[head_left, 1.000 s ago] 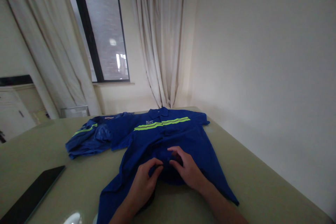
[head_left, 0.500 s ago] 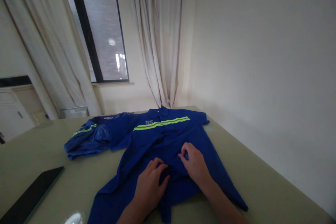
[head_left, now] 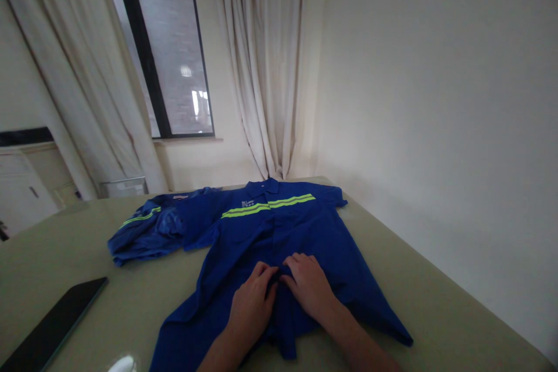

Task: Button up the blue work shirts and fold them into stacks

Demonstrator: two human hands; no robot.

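A blue short-sleeved shirt (head_left: 244,229) with yellow-green and grey stripes across the chest lies spread on the table, its collar at the far side. My left hand (head_left: 253,302) pinches the front edge of the cloth near the lower middle. Close beside it on the right, my right hand (head_left: 308,285) has its thumb and fingers closed on the same front strip. The fingertips of both hands nearly meet. Whatever small part lies between them is hidden.
A second blue garment (head_left: 148,232) lies crumpled at the left of the shirt on the green table (head_left: 143,285). A dark flat object (head_left: 54,322) is at the near left, with a white rounded thing (head_left: 122,364) at the bottom edge. A wall borders the right side.
My right hand has moved left and slightly down, to beside my left hand, and has closed on the shirt front. The shirt's lower hem has shifted slightly right.
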